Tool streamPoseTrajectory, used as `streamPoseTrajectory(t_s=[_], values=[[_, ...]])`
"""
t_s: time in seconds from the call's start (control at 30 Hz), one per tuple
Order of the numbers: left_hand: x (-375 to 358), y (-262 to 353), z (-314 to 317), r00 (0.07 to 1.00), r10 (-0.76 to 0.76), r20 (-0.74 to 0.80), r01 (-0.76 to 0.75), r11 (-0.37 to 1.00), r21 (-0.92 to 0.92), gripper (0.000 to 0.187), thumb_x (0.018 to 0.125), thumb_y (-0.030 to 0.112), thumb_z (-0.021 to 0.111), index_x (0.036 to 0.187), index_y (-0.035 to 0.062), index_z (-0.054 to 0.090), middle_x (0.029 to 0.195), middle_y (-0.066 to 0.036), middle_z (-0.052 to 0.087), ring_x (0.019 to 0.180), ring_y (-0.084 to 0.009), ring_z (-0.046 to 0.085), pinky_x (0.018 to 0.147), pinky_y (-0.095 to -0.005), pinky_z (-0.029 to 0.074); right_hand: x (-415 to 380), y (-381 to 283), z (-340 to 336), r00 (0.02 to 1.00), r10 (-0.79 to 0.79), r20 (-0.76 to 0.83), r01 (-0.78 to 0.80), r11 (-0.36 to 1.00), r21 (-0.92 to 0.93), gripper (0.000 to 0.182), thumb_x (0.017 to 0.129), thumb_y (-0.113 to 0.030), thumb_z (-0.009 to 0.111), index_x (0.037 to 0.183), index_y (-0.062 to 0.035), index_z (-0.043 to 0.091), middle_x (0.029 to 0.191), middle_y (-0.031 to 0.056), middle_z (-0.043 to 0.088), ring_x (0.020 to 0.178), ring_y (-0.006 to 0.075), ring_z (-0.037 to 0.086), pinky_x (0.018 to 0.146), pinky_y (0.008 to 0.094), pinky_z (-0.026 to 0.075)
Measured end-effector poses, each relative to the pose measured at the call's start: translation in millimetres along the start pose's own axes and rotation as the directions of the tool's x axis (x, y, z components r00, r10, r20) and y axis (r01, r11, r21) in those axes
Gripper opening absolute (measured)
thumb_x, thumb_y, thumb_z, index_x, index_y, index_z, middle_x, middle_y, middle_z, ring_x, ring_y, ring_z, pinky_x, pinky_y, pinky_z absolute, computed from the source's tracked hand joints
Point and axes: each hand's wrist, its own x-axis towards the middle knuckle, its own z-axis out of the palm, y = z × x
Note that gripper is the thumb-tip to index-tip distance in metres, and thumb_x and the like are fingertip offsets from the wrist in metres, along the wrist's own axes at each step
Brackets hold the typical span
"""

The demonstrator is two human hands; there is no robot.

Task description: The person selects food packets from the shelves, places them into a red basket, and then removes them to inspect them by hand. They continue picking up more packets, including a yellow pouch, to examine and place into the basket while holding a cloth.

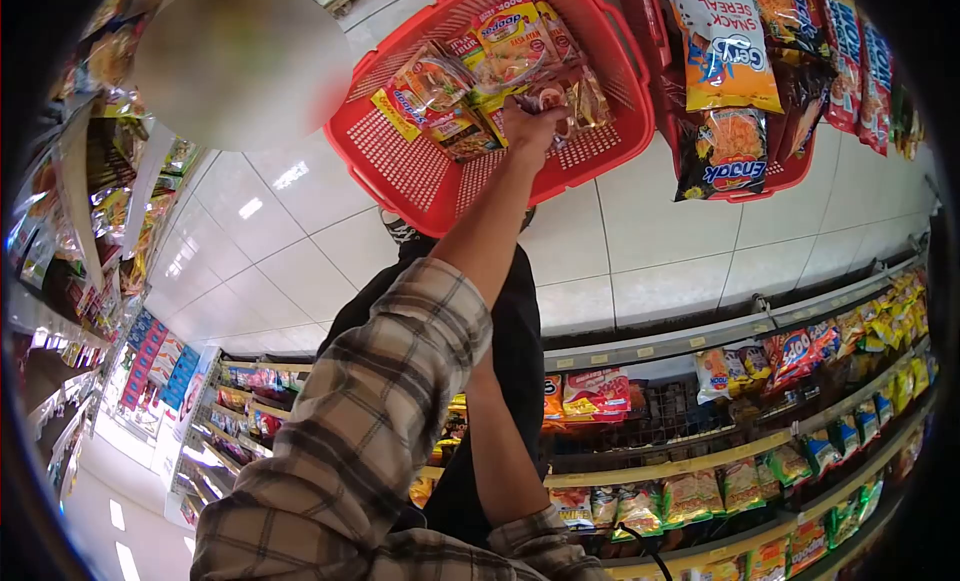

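My left hand [530,121] reaches into a red plastic basket [370,171], its fingers closed on a shiny reddish-brown snack packet [555,96]. Around it in the basket lie several bright packs, among them a yellow packet [515,41] with a food picture and another yellow-edged packet [400,111] further left. My right forearm [500,451] is lower down beside my dark trouser leg. The right hand itself is hidden behind my plaid left sleeve [380,381].
A second red basket [765,191] holds an orange cereal snack bag [735,71] and a black noodle-snack bag [735,151]. Shelves of snack packets [690,491] run along the lower right, more shelves [100,241] along the left. White floor tiles [270,241] lie between. A blurred round patch covers the upper left.
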Motion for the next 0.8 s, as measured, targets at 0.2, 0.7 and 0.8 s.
streamPoseTrajectory(t_s=[0.2,0.7,0.8], values=[[-81,99,-114,0.963,0.145,0.227,-0.154,0.988,0.025,0.063,0.064,-0.001,0.078,0.119,0.0006,0.049,0.099,-0.010,0.063,0.085,-0.0184,0.062,0.065,-0.0287,0.052,8,20,-6,0.983,0.036,-0.181,-0.091,0.947,-0.307,0.038,0.077,-0.015,0.074,0.107,-0.0027,0.055,0.091,0.0071,0.063,0.084,0.0167,0.059,0.076,0.0289,0.047],[-460,366,-367,0.667,0.431,0.607,-0.505,0.861,-0.056,0.055,0.069,0.005,0.082,0.115,0.0023,0.054,0.116,-0.009,0.058,0.105,-0.0148,0.058,0.091,-0.0286,0.048,-285,-187,97,0.883,-0.296,0.365,0.334,0.942,-0.045,0.045,0.078,0.001,0.071,0.120,0.0015,0.057,0.114,0.0080,0.062,0.100,0.0153,0.060,0.087,0.0279,0.048],[-506,393,-399,0.585,0.510,0.631,-0.578,0.808,-0.118,0.066,0.068,0.005,0.083,0.125,0.0031,0.050,0.115,-0.009,0.057,0.108,-0.0153,0.055,0.091,-0.0287,0.047,-347,-208,120,0.821,-0.402,0.404,0.488,0.862,-0.134,0.033,0.078,0.000,0.072,0.109,0.0018,0.063,0.101,0.0071,0.067,0.091,0.0140,0.062,0.082,0.0275,0.049]])
